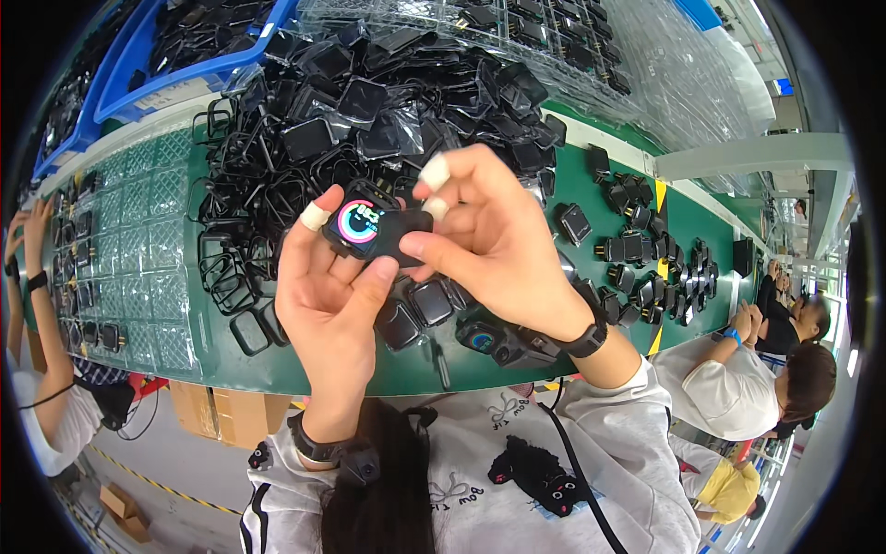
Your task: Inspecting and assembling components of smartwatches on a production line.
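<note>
Partly, fingers (369,291) hide the watch (361,222).

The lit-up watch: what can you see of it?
The watch is small, dark and squarish, its glossy screen glowing with a colourful ring and pale digits; no strap shows. It faces the camera, tilted, above the green table. The left hand grips its edges; a dark flat piece in the right hand overlaps its right side.
</note>
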Tool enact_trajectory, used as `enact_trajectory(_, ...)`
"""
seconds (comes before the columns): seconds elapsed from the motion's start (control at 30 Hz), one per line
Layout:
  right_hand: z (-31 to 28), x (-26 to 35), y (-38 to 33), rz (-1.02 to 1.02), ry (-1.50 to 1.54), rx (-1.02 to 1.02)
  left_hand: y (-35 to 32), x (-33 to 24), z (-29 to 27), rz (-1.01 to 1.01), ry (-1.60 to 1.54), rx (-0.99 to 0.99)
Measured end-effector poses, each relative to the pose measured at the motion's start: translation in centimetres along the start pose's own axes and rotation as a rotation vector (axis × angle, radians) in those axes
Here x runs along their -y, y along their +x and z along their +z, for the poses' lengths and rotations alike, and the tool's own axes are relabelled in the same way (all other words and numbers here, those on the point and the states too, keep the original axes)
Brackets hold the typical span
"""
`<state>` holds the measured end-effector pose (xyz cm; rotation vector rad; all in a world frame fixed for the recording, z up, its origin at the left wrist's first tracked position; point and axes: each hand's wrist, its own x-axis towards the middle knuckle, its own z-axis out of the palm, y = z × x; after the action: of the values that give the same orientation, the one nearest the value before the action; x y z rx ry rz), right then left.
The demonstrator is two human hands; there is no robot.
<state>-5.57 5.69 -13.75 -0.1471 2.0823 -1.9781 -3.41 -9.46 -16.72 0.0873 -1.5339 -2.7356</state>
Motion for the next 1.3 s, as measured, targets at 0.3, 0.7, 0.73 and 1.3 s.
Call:
enact_trajectory(0.3,-1.6,0.2,0.0,-0.651,-0.577,-0.016,0.2,-2.2,-1.2,-0.051,-0.008,0.095)
enact_trajectory(0.7,-2.5,-0.8,-0.4,-1.096,-0.685,0.046,-0.3,-3.0,-0.3,-0.126,-0.017,0.122)
enact_trajectory(0.73,-2.5,-0.7,-0.5,-1.096,-0.687,0.04,-0.3,-2.9,-0.3,-0.12,-0.005,0.133)
enact_trajectory(1.3,-1.9,2.2,-1.5,-0.42,-0.427,-0.015,-1.3,-1.8,0.9,-0.113,0.099,0.35)
